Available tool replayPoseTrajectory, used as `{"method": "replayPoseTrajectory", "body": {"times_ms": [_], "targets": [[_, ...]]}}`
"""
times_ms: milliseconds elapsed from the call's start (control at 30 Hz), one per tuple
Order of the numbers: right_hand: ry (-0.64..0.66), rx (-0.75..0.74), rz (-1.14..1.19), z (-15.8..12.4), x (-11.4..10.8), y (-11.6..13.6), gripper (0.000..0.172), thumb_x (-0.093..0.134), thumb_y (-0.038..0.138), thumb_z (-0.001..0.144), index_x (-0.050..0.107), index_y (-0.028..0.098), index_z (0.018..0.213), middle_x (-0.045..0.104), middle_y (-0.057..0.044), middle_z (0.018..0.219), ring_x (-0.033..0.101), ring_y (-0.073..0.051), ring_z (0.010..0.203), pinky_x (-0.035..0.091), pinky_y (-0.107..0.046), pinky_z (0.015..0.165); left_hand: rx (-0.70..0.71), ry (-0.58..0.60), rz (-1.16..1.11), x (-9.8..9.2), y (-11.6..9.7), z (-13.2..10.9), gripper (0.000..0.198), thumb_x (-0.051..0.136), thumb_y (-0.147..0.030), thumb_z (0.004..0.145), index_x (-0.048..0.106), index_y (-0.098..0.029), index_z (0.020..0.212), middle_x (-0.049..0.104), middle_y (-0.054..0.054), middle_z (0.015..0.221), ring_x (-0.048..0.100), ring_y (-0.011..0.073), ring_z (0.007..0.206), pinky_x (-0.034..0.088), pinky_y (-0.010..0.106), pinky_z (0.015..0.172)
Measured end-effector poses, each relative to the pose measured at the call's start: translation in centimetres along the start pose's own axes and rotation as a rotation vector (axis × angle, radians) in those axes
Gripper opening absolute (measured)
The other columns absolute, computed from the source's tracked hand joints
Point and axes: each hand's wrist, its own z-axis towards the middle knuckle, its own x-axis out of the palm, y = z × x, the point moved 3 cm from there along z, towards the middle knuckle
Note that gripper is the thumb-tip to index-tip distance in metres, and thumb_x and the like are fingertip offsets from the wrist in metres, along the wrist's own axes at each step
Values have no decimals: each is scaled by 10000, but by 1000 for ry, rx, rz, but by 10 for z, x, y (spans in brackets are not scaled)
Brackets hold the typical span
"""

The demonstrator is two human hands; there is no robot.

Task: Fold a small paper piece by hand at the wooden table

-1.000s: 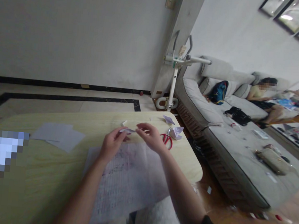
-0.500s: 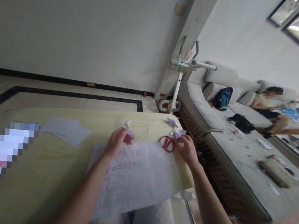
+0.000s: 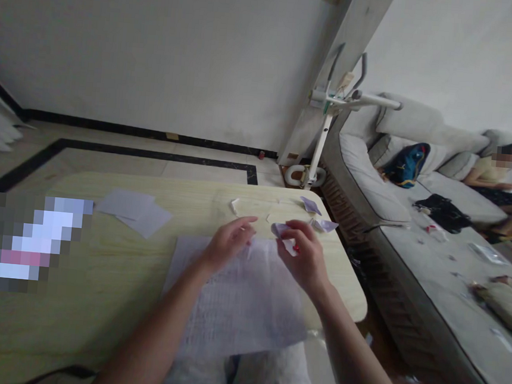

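My right hand [image 3: 305, 253] pinches a small folded piece of paper [image 3: 278, 230] between thumb and fingers, above the far edge of a large sheet. My left hand [image 3: 231, 243] is just left of it, fingers curved and apart, with nothing visible in them. The printed sheet of paper [image 3: 246, 302] lies under both hands and hangs over the table's near edge. Scissors with red handles [image 3: 296, 248] are mostly hidden behind my right hand. Two more folded papers, one at the back [image 3: 311, 206] and one beside my right hand [image 3: 326, 225], rest near the table's right corner.
Small paper scraps [image 3: 234, 205] lie on the pale wooden table [image 3: 109, 275]. Blank papers [image 3: 141, 215] overlap at left, near a blurred-out object [image 3: 40, 245]. Exercise equipment [image 3: 323, 138] stands behind the table. On the right, a person [image 3: 494, 177] sits on a grey sofa [image 3: 432, 279].
My right hand has let go of the folded paper by the scissors and moved left, now holding another folded piece. My left hand no longer shows the paper it held. The view has shifted left.
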Motion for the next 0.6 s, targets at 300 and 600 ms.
{"method": "replayPoseTrajectory", "body": {"times_ms": [300, 600], "targets": [[143, -8, 158, 12, 37, 32, 357, 621, 181, 837, 564, 240, 1185, 541, -116, 1251, 543, -253, 1177, 494, -437, 970, -128, -168, -438, -4, 3, 7, 410, 623, -460, 811, 653, -131, 1054, 702, 62, 836, 685, 171, 649, 555, 295, 647], [353, 13, 103, -5, 35, 5, 204, 562, 125, 847, 637, 220, 1012, 628, -87, 1064, 606, -230, 994, 512, -403, 865, -159, -441, -432, -19, 18, 17, 368, 588, -489, 797, 641, -155, 943, 665, 37, 765, 632, 129, 535, 495, 226, 499]]}}
